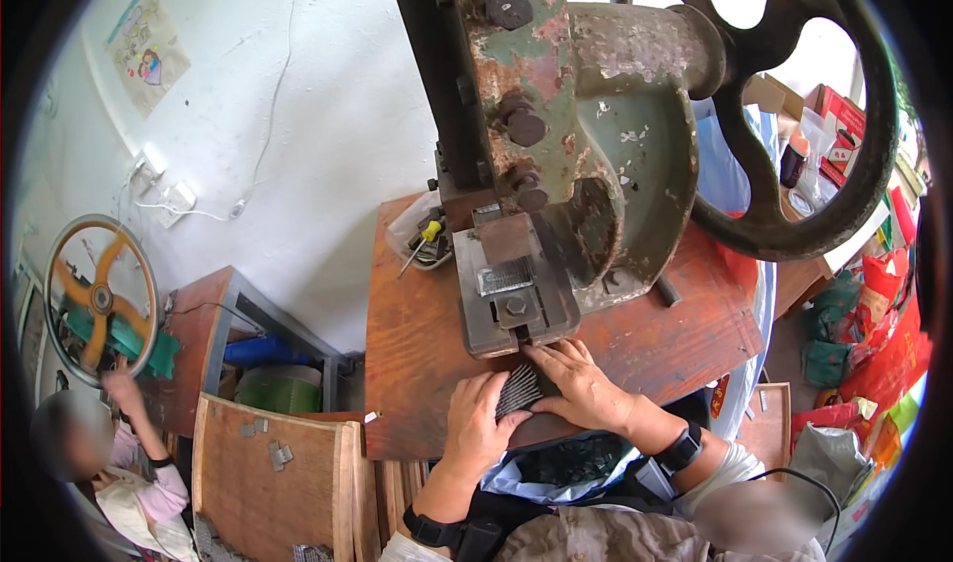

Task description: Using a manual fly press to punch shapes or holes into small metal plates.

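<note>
My left hand (473, 425) and my right hand (588, 391) meet at the front edge of the wooden table, below a heavy green press (635, 155). Between them is a ridged bundle of thin grey metal pieces (518, 391). The left fingers and thumb close round its left side. My right thumb presses its other side, while the right fingertips lie close to the front of the steel die (516, 309). A small ridged metal plate (505, 277) rests on the die. Part of the bundle is hidden by my fingers.
A large handwheel (740, 115) juts from the press. On the table (407, 324), a plastic tub (425, 219) holds metal pieces and a yellow-handled screwdriver (425, 236). At left, a wooden board (278, 473) bears small pieces; another person's hand (121, 391) touches a second handwheel (102, 299).
</note>
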Available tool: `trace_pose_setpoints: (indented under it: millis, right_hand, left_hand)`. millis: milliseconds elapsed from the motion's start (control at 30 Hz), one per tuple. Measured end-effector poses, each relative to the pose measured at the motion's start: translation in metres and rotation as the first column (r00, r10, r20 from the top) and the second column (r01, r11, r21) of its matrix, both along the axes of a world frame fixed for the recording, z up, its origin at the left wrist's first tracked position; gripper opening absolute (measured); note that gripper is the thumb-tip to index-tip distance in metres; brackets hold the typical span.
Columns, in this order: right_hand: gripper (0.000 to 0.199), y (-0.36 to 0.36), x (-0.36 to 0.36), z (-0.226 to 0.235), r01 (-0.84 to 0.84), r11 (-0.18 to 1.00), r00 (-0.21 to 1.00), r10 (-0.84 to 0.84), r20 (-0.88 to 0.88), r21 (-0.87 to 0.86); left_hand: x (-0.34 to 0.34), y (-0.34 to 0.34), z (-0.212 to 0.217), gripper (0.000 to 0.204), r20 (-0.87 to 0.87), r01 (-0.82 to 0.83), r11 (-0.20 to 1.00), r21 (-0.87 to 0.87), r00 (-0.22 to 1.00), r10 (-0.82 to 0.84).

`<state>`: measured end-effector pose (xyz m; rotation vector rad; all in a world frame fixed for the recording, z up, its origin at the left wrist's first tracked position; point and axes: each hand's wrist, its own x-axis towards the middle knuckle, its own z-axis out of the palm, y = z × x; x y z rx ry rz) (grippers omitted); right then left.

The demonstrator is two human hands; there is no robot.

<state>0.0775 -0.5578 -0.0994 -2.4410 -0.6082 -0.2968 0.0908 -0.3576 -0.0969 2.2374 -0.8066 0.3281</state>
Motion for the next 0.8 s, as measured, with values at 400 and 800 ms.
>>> trace_pose_setpoints:
  millis: [400,800]
  right_hand:
    - [0.061,0.01,0.009,0.004,-0.078,0.995,0.997,0.076,0.024,0.056]
    - [0.078,0.005,0.012,0.007,-0.08,0.993,0.994,0.086,-0.068,0.09]
  left_hand:
    - [0.004,0.016,-0.006,0.066,-0.043,0.09,0.996,0.007,0.995,-0.089]
    - [0.011,0.014,0.022,0.061,-0.166,0.21,0.961,0.181,0.97,-0.18]
